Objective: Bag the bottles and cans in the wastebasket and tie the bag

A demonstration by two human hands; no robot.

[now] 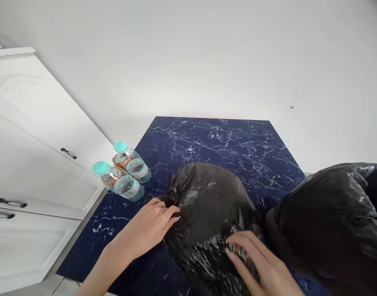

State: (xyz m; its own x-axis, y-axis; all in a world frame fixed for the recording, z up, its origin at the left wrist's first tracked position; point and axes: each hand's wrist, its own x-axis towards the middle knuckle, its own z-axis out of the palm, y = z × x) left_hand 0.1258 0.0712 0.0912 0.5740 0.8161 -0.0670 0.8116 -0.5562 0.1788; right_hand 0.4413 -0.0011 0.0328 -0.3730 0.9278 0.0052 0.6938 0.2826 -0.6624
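Observation:
A filled black plastic bag lies on a dark blue marble-patterned table. My left hand is at its left side, fingers curled around gathered plastic beside a twisted part of the bag. At the front right of the same bag is my right hand. Its thumb and index fingertips come close together on the crinkled, shiny plastic, with a thin fold seemingly between them. What fills the bag is hidden.
Two clear bottles with turquoise caps, a nearer bottle and a farther bottle, stand at the table's left edge beside an orange-brown can. Another black bag bulges at the right. White cabinets stand left; a pale wall rises behind.

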